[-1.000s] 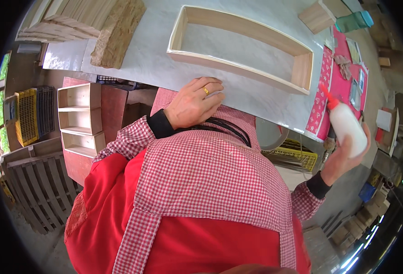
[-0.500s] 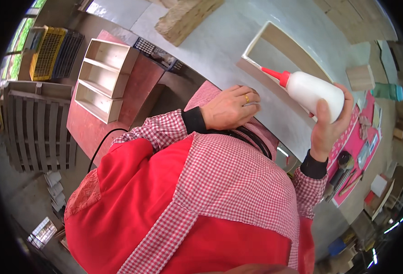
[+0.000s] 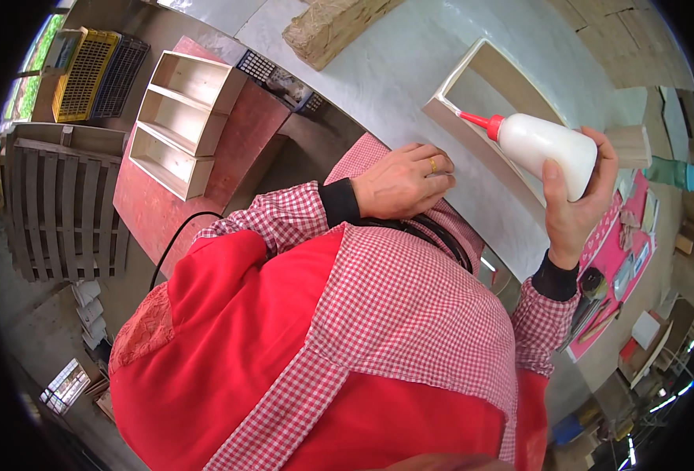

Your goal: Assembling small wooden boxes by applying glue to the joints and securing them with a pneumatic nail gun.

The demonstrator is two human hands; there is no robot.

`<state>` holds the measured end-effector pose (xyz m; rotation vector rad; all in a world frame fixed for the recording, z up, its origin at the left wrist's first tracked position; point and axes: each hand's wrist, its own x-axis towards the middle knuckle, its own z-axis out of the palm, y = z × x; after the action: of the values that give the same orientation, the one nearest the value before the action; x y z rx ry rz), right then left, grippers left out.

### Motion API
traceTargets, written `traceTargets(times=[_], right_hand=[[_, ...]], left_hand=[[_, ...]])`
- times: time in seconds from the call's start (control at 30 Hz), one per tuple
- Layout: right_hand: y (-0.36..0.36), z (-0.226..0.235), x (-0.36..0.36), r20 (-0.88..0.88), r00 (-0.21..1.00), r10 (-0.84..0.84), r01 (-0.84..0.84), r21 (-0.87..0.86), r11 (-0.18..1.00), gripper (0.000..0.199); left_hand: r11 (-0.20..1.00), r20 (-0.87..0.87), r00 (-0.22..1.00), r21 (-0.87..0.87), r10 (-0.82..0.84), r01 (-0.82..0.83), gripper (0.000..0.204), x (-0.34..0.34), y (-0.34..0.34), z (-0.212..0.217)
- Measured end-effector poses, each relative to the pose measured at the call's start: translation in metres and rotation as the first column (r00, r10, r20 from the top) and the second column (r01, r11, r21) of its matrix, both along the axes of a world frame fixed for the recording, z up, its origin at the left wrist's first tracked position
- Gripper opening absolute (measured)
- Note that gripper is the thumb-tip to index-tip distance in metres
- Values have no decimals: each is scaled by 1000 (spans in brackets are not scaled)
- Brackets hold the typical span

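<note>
My right hand is wrapped round a white glue bottle, tilted with its red nozzle pointing left. The nozzle tip is at the near left corner of a rectangular wooden frame, where a little white glue shows on the edge; whether the tip touches is unclear. The frame stands on the grey tabletop, its right part partly behind the bottle. My left hand, a gold ring on one finger, rests by the table's near edge with its fingers curled in; its palm side is hidden.
A rough wooden block lies at the far left of the tabletop. Left of it, a three-compartment wooden box sits on a red table. At right are a wood block, a teal bottle and a pink cloth with tools.
The nozzle tip has moved slightly right along with my right hand and the bottle. The whole view has shifted a little. My left hand keeps its pose.
</note>
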<state>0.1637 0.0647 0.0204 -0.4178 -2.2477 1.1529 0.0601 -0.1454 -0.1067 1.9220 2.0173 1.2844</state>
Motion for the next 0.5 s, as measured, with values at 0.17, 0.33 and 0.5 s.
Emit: traceTargets(times=[0.17, 0.33, 0.5], right_hand=[[4, 6, 8, 29, 999, 17, -18, 42, 999, 62], [17, 10, 30, 39, 999, 12, -17, 118, 993, 62], [26, 17, 58, 52, 998, -26, 17, 173, 985, 61]], left_hand=[[1000, 1, 1000, -17, 8, -8, 21, 1, 0, 0], [1000, 6, 1000, -30, 5, -5, 22, 1, 1, 3], [999, 12, 1000, -51, -11, 12, 24, 3, 4, 5]])
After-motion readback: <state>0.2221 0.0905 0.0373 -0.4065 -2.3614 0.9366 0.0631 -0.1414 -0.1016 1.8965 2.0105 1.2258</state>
